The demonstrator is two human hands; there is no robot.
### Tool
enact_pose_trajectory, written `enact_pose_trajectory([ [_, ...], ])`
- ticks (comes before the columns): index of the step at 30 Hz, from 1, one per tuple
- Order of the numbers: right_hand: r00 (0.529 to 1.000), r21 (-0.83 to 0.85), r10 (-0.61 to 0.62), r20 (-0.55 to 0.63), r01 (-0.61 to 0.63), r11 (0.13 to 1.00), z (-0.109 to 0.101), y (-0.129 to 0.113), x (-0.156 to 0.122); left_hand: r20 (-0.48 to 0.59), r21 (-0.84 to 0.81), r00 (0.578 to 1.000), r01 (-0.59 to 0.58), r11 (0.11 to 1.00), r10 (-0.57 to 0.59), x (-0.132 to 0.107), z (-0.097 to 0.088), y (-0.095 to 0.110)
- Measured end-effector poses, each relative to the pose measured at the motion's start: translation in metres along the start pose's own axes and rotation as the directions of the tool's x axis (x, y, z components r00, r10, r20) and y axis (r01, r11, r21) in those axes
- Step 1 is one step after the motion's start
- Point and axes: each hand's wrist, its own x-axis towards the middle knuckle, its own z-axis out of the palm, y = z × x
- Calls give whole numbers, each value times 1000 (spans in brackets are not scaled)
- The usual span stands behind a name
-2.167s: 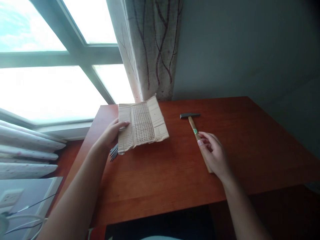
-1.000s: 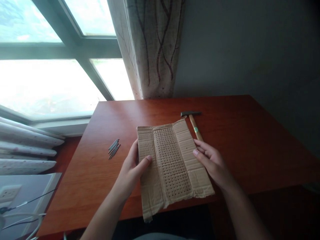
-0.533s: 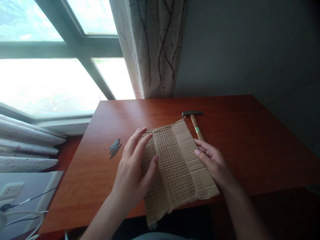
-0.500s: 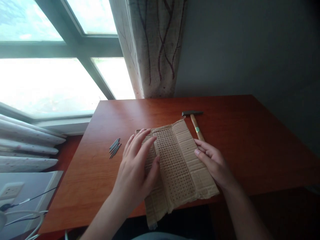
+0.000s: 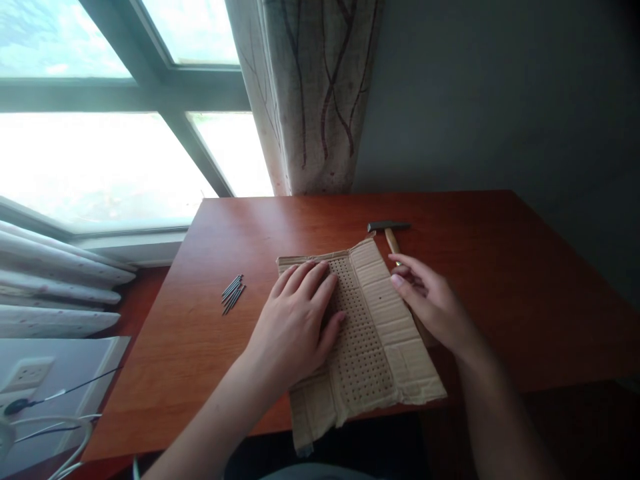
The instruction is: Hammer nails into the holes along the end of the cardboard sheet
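Observation:
A folded-edge cardboard sheet (image 5: 405, 333), with a panel of small punched holes down its middle, lies slanted over the table's front edge. My left hand (image 5: 300, 313) rests on its left part, palm down and fingers stretched over the holes. At the sheet's right edge, my right hand (image 5: 435, 303) has its fingers curled around the wooden handle of a hammer (image 5: 391, 239). The hammer's dark head lies on the table beyond the sheet; much of the handle is hidden by my fingers. Several steel nails (image 5: 233, 293) lie in a small pile left of my left hand.
The reddish-brown wooden table (image 5: 500, 280) stands against a grey wall. A patterned curtain (image 5: 320, 100) hangs behind it, beside a bright window (image 5: 100, 167). A wall socket (image 5: 27, 373) with white and dark cables is at the lower left.
My left hand has come down flat onto the cardboard, slightly to the right. My right hand has left the cardboard's edge and moved up to the hammer's handle.

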Motion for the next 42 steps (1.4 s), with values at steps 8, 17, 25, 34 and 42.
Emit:
enact_pose_trajectory([
  [8,949,-137,-314,30,315,939,22,-18,71,8,3,1000,3,1000,-3,0,1,2],
  [17,951,-180,-241,196,276,944,32,-20,93,-22,-69,999,22,997,-23,-5,6,-3],
  [25,971,-20,-108,213,115,993,36,-11,95,-7,-56,999,41,998,-42,4,-3,-6],
  [34,973,-30,-101,208,110,994,37,-12,97,-11,-54,998,55,997,-56,9,-5,-12],
  [42,957,-49,-204,209,218,975,37,-11,96,24,15,999,45,999,-46,6,4,-11],
])
